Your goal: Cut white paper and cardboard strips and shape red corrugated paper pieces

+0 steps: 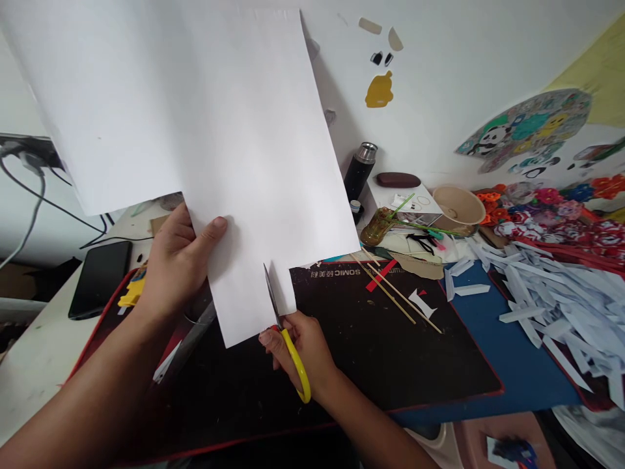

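Observation:
A large white sheet of paper (263, 137) is held up over the desk, with stepped cut-outs along its lower edge. My left hand (178, 257) pinches its left side, thumb on the front and fingers behind. My right hand (305, 348) grips a pair of scissors (295, 361) with yellow handles. One dark blade lies in front of the paper's lower strip, pointing up; the other blade is hidden, presumably by the sheet. Beneath both hands lies a black desk mat (381, 352) with a red edge.
Right of the mat lies a heap of white paper strips (561, 306). Wooden sticks (390, 296) and scraps rest on the mat. A black thermos (360, 170), a white box (405, 202) and a beige bowl (459, 205) stand by the wall. At left is a black phone (100, 280).

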{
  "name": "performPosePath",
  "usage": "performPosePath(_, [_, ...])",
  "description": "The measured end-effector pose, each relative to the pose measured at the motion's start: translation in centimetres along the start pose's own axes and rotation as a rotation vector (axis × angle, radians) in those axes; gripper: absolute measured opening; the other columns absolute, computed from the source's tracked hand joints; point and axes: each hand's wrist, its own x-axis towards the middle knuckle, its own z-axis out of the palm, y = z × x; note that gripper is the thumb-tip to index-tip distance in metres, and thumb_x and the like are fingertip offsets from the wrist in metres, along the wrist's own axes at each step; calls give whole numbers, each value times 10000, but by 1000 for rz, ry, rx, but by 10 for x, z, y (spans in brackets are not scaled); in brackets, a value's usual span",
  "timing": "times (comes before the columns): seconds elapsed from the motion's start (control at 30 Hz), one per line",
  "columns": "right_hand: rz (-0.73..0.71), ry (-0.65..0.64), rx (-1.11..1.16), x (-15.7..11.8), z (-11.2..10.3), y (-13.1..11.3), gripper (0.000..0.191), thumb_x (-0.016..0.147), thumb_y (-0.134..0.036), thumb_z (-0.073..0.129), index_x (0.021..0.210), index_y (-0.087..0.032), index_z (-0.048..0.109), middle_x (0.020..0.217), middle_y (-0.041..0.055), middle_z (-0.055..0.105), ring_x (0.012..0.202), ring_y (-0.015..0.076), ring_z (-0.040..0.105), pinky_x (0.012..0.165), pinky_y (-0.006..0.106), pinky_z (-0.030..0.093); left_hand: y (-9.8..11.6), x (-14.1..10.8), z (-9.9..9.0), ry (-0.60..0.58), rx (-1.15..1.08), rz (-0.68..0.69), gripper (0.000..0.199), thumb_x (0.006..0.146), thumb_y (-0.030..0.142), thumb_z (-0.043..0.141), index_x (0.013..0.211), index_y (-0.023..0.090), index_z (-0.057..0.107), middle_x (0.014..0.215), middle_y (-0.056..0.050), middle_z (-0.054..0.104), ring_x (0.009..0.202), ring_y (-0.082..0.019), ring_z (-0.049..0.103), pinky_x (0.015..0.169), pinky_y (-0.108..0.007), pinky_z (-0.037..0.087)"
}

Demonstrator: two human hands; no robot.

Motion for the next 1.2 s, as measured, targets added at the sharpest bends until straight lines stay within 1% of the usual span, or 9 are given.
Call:
performPosePath(0.13, [2, 10, -16, 1, -1, 0, 384, 851, -521, 826, 792, -208, 613, 641, -30, 570, 455, 100, 519, 417, 207, 388, 2, -1, 0, 0, 32, 53, 257, 878, 269, 842, 1127, 234, 788, 1036, -47, 810, 788, -143, 737, 618, -175, 600])
performPosePath(0.23, [-3, 13, -24, 2, -1, 1, 400, 852, -543, 824, 791, -208, 613, 621, -41, 541, 447, 98, 504, 418, 209, 386, 2, 0, 0, -13, 50, 68, 252, 885, 270, 836, 1130, 236, 785, 1038, -45, 810, 809, -143, 743, 629, -168, 598])
performPosePath(0.43, [7, 18, -35, 3, -1, 6, 462, 839, -632, 815, 825, -201, 648, 579, -50, 524, 428, 100, 472, 421, 220, 384, 0, 0, 1, -3, 62, 62, 288, 880, 275, 835, 1161, 241, 785, 1064, -50, 810, 810, -143, 741, 634, -170, 602])
performPosePath(0.63, [23, 29, -65, 2, -2, 5, 527, 828, -717, 796, 832, -204, 672, 509, -45, 513, 467, 144, 546, 450, 235, 418, 0, 0, 3, -10, 66, 49, 297, 887, 305, 835, 1170, 231, 781, 1116, -73, 810, 837, -161, 734, 672, -197, 614])
performPosePath(0.7, [35, 36, -67, 2, -2, 5, 538, 809, -729, 809, 825, -209, 670, 498, -45, 511, 464, 149, 549, 443, 237, 412, 0, 1, 4, -12, 62, 44, 304, 882, 304, 839, 1170, 227, 779, 1121, -77, 810, 848, -168, 739, 678, -203, 618])
performPosePath(0.8, [59, 32, -71, 2, -2, 5, 548, 791, -739, 820, 815, -215, 660, 478, -53, 489, 433, 140, 517, 420, 233, 383, 1, 2, 6, -13, 45, 33, 295, 872, 281, 843, 1154, 221, 781, 1100, -77, 814, 847, -172, 745, 669, -200, 619])
performPosePath(1.03, [37, 54, -79, 3, -1, 9, 541, 835, -737, 767, 809, -208, 658, 529, -42, 503, 429, 123, 489, 405, 226, 365, 0, 1, 6, -9, 46, 51, 279, 883, 269, 840, 1152, 220, 783, 1077, -67, 816, 828, -161, 738, 646, -184, 612])
performPosePath(1.2, [46, 67, -97, 3, -2, 9, 529, 830, -725, 775, 821, -208, 667, 543, -40, 514, 449, 129, 510, 415, 225, 383, -1, 3, 6, -14, 40, 64, 282, 882, 253, 836, 1155, 208, 778, 1124, -81, 814, 840, -161, 742, 663, -187, 616])
